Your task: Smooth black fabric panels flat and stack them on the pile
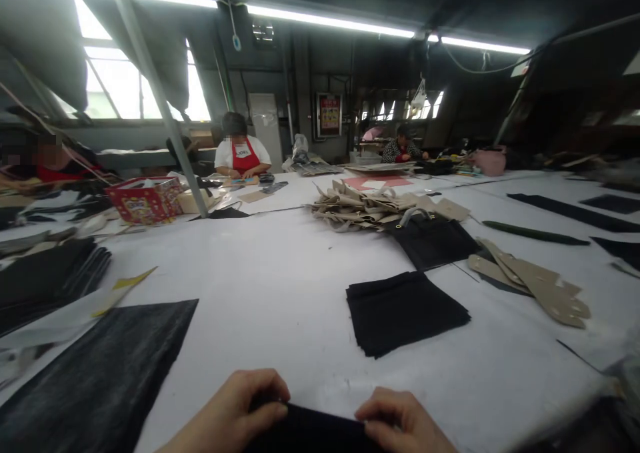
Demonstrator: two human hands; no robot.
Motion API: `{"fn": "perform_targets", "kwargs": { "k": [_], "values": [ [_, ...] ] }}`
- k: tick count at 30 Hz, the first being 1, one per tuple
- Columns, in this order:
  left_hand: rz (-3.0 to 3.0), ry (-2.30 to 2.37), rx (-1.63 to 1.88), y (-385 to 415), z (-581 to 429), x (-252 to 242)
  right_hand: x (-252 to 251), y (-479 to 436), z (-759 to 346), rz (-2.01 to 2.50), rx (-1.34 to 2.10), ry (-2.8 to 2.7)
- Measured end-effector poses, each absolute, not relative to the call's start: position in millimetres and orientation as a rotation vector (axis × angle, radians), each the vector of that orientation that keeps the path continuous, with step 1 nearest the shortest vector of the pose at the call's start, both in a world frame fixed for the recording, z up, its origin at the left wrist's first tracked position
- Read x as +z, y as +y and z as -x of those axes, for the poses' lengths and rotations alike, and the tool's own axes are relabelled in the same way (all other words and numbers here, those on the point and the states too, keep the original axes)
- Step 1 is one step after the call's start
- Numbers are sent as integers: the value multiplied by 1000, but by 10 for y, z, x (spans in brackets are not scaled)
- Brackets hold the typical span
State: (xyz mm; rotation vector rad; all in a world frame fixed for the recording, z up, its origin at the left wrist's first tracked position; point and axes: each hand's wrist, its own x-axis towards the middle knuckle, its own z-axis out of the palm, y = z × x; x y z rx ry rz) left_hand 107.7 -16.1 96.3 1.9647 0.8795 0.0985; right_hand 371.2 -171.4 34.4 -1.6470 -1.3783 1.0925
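Note:
At the bottom edge of the head view, my left hand [245,406] and my right hand [400,419] both pinch the top edge of a black fabric piece [315,429] at the near side of the white table [280,273]. Most of that piece is cut off by the frame. A stack of black fabric squares [405,309] lies a little beyond my right hand. A large dark grey sheet [100,373] lies to the left of my left hand.
A pile of beige cut pieces [370,206] with a black bag panel [433,239] sits mid-table. Beige shaped strips [535,283] lie at right, black stacks [45,276] at left, a red box [145,199] farther back. A person in a red apron [243,153] works at the far side.

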Motion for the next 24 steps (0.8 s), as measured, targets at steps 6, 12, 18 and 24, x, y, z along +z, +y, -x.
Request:
{"fn": "perform_targets", "kwargs": {
  "k": [6, 12, 18, 24],
  "values": [
    [-2035, 852, 375, -114, -2506, 765, 827, -1420, -5140, 1907, 485, -1625],
    [-2247, 883, 768, 212, -3552, 432, 687, -721, -6021, 2115, -41, -1763],
    [-2258, 942, 741, 471, -3796, 105, 87, -387, -6059, 2153, -326, -1671],
    [-2294, 971, 700, 568, -3743, -1, -98, -377, -6001, 2033, -350, -1607]
  ]
}}
